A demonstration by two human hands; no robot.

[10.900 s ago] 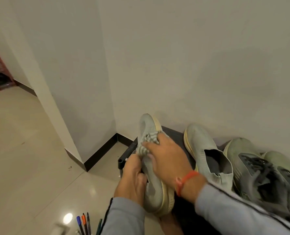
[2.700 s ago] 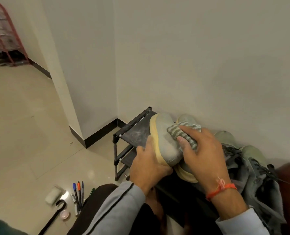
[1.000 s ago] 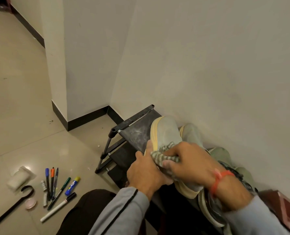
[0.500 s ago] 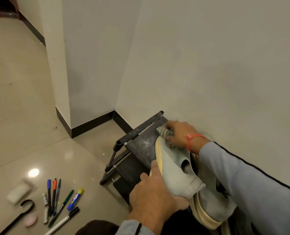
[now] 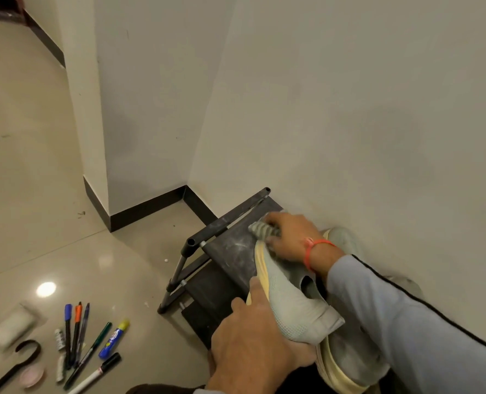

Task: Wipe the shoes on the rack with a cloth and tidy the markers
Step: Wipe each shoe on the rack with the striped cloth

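The left hand, at the lower centre of the frame, grips the heel end of a pale grey-green shoe with a cream sole, thumb laid along the sole edge; the shoe is tilted on its side over the top shelf of the black rack. The right hand, right of centre, has its fingers curled round a striped cloth and presses it at the toe end of the shoe. Risk 1: the shoe is supported only at the heel, so pressure at the toe could probably twist it out of the left hand and drop it off the open left edge of the rack. Risk 2: the shelf surface shows pale dust streaks, and a cloth dragged across it would likely carry that dust back onto the shoe. Risk 3: the markers lie loose on the floor at the lower left (within reach of a shifting knee) and could be scattered. Count: one cloth; one shoe in hand, a second of the same colour under it at the lower right, and at least one more toe visible by the wall; about seven markers or pens, the exact number unclear where they overlap; one rack.
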